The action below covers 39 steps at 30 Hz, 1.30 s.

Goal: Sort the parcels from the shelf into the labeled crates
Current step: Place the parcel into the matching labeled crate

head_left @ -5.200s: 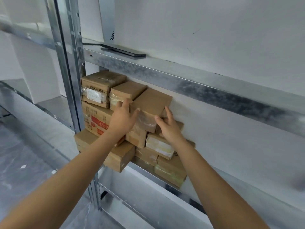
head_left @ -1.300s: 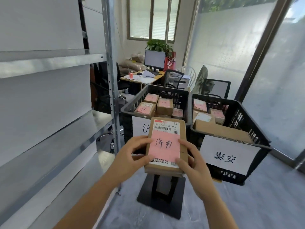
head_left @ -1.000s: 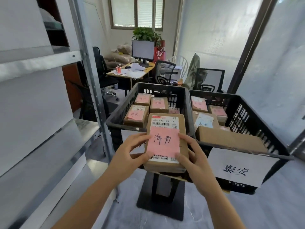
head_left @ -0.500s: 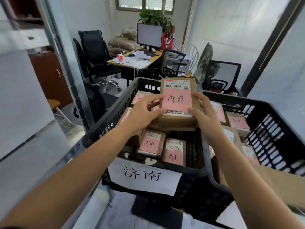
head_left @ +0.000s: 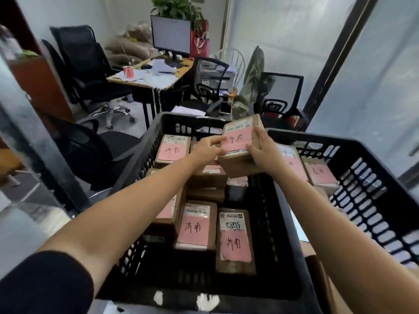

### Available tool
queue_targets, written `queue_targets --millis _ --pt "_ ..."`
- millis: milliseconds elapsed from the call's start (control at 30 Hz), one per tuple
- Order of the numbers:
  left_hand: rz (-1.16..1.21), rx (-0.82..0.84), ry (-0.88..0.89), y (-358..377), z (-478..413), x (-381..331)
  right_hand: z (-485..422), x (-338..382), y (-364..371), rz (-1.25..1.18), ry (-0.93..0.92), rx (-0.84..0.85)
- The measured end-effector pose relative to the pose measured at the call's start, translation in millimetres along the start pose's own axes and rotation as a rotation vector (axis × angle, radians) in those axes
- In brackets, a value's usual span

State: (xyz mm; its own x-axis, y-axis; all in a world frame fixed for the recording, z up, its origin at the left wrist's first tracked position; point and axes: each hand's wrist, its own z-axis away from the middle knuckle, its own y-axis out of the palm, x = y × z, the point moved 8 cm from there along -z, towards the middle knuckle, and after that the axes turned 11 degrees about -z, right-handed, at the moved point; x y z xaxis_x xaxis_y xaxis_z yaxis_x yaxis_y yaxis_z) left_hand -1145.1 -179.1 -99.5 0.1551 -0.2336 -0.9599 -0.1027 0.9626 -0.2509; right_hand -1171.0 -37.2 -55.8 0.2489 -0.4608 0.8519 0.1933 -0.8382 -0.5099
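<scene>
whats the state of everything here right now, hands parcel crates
left crate, open-topped, partly filled
right crate, open-topped, holds parcels
held parcel, lifted over the left crate, tilted, pink label up, not set down
left hand, pinches the parcel's left edge
right hand, grips the parcel's right side
parcels inside, lying flat, pink labels up
</scene>
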Motion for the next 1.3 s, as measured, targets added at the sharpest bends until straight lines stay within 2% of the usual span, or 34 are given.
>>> queue_targets --millis 167,367,500,667,833,1000,1167,1300 --pt "-0.021 0.011 -0.036 -9 -16 9 -13 4 19 0.113 0.056 0.035" --pt "-0.17 0.068 0.013 -24 3 3 2 -1 19 -0.015 0.128 0.03" --pt "-0.166 0.181 -0.059 -24 30 6 29 -9 23 -0.06 0.203 0.164" --pt "-0.337 0.33 -0.169 -18 65 21 64 -17 45 -0.108 0.283 0.402" --pt "-0.748 0.279 -0.114 -25 79 34 76 -27 70 -0.04 0.333 0.527" --pt "-0.865 0.258 -0.12 -24 92 46 81 -25 78 0.052 0.26 0.577" --pt "-1.056 0.203 -0.059 -15 91 54 77 -38 101 0.247 0.189 0.642" --pt "-1.118 0.234 -0.028 -3 93 62 76 -47 112 0.361 0.19 0.692"
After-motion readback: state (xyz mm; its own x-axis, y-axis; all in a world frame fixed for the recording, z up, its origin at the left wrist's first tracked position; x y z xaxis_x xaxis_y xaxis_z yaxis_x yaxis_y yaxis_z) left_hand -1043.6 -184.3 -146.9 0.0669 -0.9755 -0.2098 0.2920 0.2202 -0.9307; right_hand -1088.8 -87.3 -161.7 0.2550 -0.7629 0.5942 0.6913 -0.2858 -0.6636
